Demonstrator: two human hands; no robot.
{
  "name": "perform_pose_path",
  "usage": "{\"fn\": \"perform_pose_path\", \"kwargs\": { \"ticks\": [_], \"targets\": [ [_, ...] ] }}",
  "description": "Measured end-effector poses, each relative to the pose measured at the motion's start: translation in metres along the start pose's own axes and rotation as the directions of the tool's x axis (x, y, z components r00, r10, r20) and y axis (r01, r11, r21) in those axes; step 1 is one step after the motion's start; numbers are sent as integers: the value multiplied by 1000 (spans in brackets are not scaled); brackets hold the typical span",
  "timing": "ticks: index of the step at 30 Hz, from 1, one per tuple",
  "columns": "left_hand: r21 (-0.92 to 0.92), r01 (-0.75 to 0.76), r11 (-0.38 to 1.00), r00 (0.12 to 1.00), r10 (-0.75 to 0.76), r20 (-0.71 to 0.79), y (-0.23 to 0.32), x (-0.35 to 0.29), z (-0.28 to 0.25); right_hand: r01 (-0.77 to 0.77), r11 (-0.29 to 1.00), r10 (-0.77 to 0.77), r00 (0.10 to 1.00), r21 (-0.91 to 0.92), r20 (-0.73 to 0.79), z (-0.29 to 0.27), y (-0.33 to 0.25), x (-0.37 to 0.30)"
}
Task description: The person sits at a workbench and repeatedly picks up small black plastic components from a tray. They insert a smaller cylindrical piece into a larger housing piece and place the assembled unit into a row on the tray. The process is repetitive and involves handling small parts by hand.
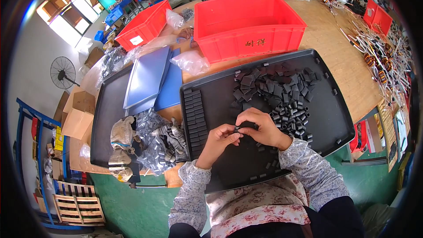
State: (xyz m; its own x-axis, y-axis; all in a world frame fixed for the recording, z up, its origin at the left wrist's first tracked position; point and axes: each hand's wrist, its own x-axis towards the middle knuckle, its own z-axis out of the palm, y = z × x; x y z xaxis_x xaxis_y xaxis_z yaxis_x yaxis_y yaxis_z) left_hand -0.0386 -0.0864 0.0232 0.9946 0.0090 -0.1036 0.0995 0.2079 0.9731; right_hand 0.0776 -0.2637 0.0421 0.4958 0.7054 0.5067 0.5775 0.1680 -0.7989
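My left hand (219, 141) and my right hand (263, 128) meet over the black tray (227, 174), fingertips almost touching. Both are closed in a pinch on a small black piece (248, 124), mostly covered by the fingers, so its exact shape is hard to make out. Beyond my right hand lies a heap of flat black rectangular pieces (282, 83). Nearer, short black tubes (293, 117) are piled beside that hand. Along the tray's left side, black pieces (195, 117) sit in neat rows.
Behind the tray stands a red bin (251, 28), with another red bin (144, 24) farther left. Blue folders (147, 77), work gloves (123, 136) and a clear plastic bag (154, 136) lie leftward. Wired coils (374, 57) crowd the right side; other people sit far right.
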Motion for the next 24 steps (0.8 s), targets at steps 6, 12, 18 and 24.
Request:
{"fn": "perform_pose_path", "kwargs": {
  "ticks": [6, 12, 18, 24],
  "targets": [
    [47, -1, 999, 1000, 0, 21, -6, 1, -2, 9, 1000, -9, 1000, -26, 8, 2, 2, -3],
    [179, -95, 979, 980, 124, -157, 31, 12, -23, -84, 987, 80, 996, -134, -35, 3, 7, -6],
    [632, -158, 759, 902, 372, -221, 51, 66, -97, 101, 941, -7, 960, -322, 280, 13, 10, -15],
    [920, -221, 323, 806, 592, -14, 36, 112, -136, 105, 933, 21, 939, -343, 344, 8, 14, -14]
  ]
}}
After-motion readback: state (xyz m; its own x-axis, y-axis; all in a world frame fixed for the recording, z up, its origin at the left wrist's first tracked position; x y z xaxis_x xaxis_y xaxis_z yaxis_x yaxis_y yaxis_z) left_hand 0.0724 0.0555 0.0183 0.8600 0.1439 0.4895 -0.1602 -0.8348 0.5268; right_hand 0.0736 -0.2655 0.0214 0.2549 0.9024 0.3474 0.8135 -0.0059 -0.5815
